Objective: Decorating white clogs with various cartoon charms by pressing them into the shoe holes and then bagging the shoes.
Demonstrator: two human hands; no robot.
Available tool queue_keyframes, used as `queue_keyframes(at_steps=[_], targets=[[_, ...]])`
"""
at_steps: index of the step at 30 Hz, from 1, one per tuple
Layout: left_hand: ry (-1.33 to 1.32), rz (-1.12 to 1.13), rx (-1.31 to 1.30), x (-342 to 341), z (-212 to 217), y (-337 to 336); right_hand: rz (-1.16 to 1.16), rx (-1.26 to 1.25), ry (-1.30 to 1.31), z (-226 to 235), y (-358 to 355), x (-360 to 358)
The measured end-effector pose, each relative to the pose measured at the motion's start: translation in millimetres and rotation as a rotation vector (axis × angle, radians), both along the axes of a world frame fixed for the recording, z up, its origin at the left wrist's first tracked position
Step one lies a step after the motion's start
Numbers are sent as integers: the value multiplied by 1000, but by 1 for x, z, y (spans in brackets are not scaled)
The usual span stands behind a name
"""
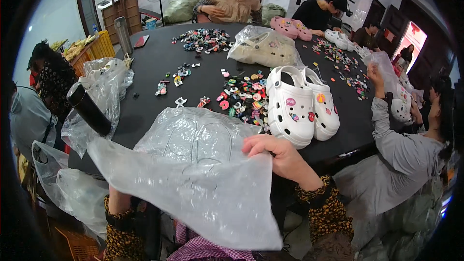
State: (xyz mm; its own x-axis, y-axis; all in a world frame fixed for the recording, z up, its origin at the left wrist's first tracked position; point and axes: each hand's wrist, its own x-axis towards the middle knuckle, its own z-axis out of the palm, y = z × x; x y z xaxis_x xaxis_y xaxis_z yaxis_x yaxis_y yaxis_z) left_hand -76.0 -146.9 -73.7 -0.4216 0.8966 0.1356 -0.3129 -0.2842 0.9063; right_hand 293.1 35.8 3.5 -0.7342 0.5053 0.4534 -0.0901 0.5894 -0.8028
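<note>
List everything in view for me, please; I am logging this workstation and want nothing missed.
clear plastic bag: one, see-through, held up at the near edge of the table
white clogs: one pair, white with small charms, right of centre
charms: many, mixed colours, piled beside the clogs, with more piles farther back
bagged clogs: one bag, cream, far centre
pink clogs: one pair, far side
black bottle: one, left edge
round table: one, black
seated people: several around the table
left hand: hidden behind the bag, only the forearm shows
right hand: grips the bag's top edge
</note>
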Motion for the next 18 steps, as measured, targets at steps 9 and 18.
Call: queue_keyframes(at_steps=[9, 18], targets=[[172, 129, -319, 78, 41, -18, -287, -636, 121, -44, -35, 33], [150, 105, -400, 86, 18, -50, -483, -491, 139, -75, -68, 54]])
